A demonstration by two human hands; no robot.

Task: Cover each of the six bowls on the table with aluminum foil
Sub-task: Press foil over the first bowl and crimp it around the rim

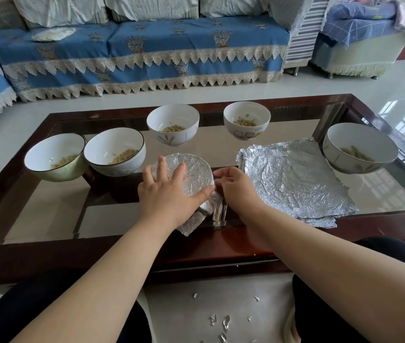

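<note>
Foil-covered bowl sits on the glass table at centre front, mouth up, foil drawn flat across the rim. Left hand lies palm-down on top of the foil, fingers straight and spread, thumb running along the near right edge of the rim; it presses, does not grasp. A loose foil flap hangs out beneath the left wrist, pointing toward the person. Right hand is at the bowl's right side, fingers loosely bent toward the rim; whether the fingertips touch or pinch the foil cannot be told from this angle.

Stack of foil sheets lies flat just right of that hand, long axis running left-far to right-near, near corner over the table frame.

Five uncovered bowls hold grain-like food: two touching at left, two at the far edge, one at right beside the stack.

Foil scraps lie on the floor between the knees.
</note>
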